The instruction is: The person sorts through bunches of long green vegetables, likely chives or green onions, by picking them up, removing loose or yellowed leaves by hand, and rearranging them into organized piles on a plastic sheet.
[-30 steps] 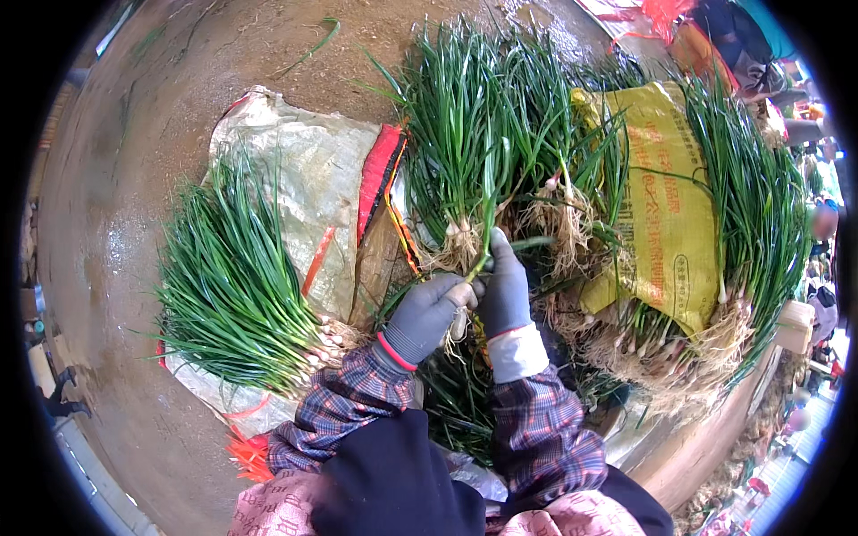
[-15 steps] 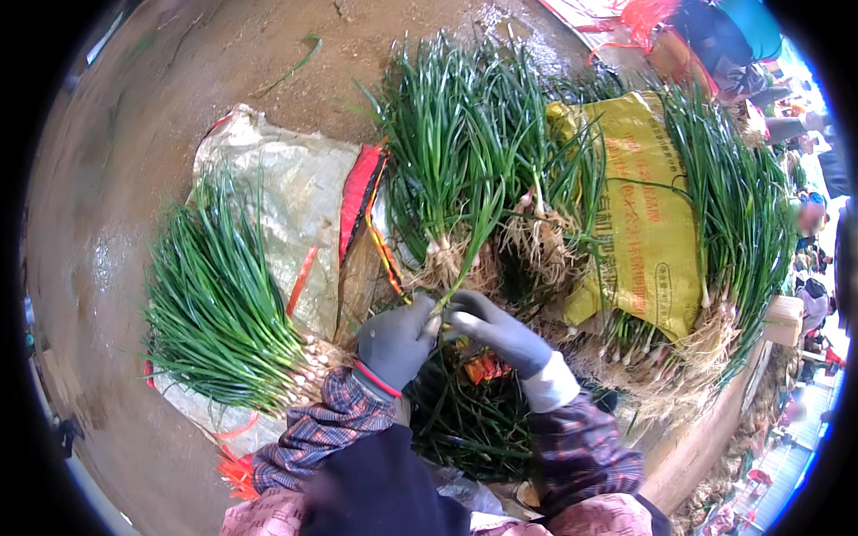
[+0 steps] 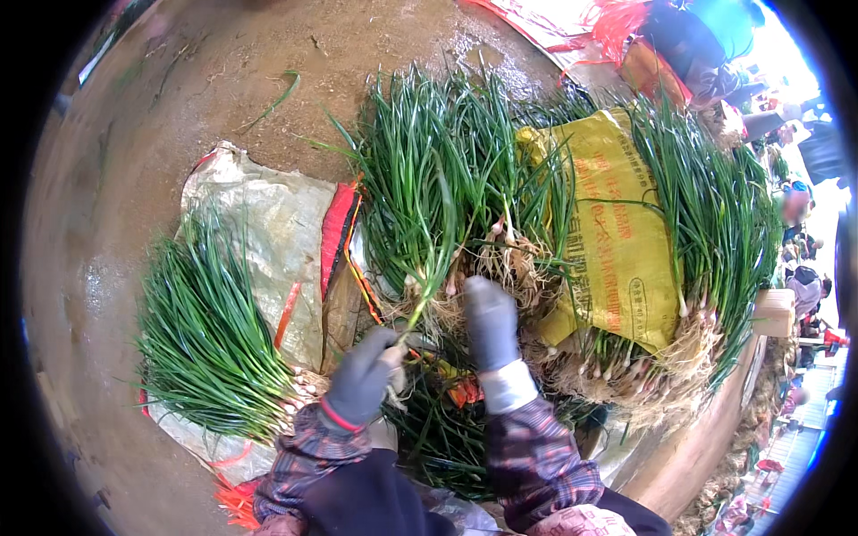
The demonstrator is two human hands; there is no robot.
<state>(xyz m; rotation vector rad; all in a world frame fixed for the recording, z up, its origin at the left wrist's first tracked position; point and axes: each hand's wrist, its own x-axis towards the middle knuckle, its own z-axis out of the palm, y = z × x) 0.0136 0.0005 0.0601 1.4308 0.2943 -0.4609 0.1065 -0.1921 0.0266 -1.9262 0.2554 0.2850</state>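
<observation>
Both my hands wear grey gloves. My left hand point(image 3: 365, 377) pinches a thin green onion stalk point(image 3: 427, 284) near its root end, its leaf rising up over the heap. My right hand point(image 3: 491, 323) rests with its fingers in the rooty bases of the big green onion heap point(image 3: 438, 179) in front of me. A tidy bunch of green onions point(image 3: 204, 330) lies to my left on a pale woven sack point(image 3: 264, 232).
A yellow printed sack point(image 3: 617, 232) lies over the heap at right, with more green onions point(image 3: 715, 223) beyond it. The ground point(image 3: 179, 89) is bare brown earth. A wooden block point(image 3: 773, 313) and other people stand at the far right.
My hands have come apart: the left drew down and back with a stalk, the right moved up into the roots of the heap.
</observation>
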